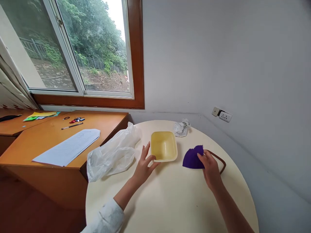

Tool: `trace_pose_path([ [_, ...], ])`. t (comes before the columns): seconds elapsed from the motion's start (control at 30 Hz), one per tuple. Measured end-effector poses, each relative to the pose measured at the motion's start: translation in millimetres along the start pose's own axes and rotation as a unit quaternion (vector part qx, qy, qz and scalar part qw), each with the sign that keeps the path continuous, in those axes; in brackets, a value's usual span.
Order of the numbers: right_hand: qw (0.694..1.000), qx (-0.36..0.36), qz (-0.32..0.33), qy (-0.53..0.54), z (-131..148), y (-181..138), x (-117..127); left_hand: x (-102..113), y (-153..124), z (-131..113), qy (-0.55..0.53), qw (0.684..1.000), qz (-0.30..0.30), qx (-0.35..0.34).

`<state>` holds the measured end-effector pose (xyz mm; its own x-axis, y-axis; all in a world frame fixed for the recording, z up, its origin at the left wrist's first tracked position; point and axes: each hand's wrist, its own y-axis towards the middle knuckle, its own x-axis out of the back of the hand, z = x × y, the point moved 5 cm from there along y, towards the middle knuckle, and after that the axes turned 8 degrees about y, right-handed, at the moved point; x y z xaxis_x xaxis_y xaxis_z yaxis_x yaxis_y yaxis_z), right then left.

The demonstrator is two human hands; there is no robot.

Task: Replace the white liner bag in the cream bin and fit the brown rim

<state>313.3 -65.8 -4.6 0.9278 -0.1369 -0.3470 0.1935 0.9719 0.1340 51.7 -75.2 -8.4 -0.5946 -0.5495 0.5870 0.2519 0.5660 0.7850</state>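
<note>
A pale yellow square plastic container [164, 146] stands empty on the round cream table [175, 197]. My left hand [143, 165] rests at its left rim, thumb against the front corner, fingers loosely apart. My right hand [211, 168] pinches the right edge of a purple piece of cloth or felt [192, 158] that lies on the table right of the container. A brown loop, perhaps a strap or handle [220, 161], curves out from behind my right hand.
A crumpled clear plastic bag [112, 155] lies at the table's left edge. A smaller crumpled wrapper [181, 128] sits behind the container. A wooden desk [55, 142] to the left carries paper sheets, a pen and small items. A wall socket [224, 116] is at the right.
</note>
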Motion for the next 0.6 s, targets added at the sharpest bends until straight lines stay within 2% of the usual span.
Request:
trace_pose_path([
  [0.07,0.997,0.004,0.08,-0.008,21,1,-21,2,-5,-6,0.002,1.0,-0.007,-0.006],
  [0.13,0.992,0.008,0.129,-0.008,36,3,-43,3,-8,-12,0.003,1.0,-0.005,-0.011],
  [0.23,0.98,0.031,0.189,-0.046,41,11,-74,2,-10,-17,0.003,1.0,0.001,-0.016],
  [0.3,0.968,0.096,0.176,-0.153,38,17,-87,3,-11,-18,0.003,1.0,-0.002,-0.016],
  [0.33,0.951,0.149,0.153,-0.225,36,19,-90,4,-12,-18,0.004,1.0,-0.004,-0.016],
  [0.43,0.858,0.302,0.088,-0.406,32,13,-95,5,-15,-17,0.008,1.0,-0.015,-0.015],
  [0.5,0.82,0.351,0.092,-0.443,30,5,-96,6,-16,-17,0.007,1.0,-0.02,-0.015],
  [0.6,0.813,0.383,0.134,-0.418,34,-7,-98,7,-16,-17,0.002,1.0,-0.022,-0.02],
])
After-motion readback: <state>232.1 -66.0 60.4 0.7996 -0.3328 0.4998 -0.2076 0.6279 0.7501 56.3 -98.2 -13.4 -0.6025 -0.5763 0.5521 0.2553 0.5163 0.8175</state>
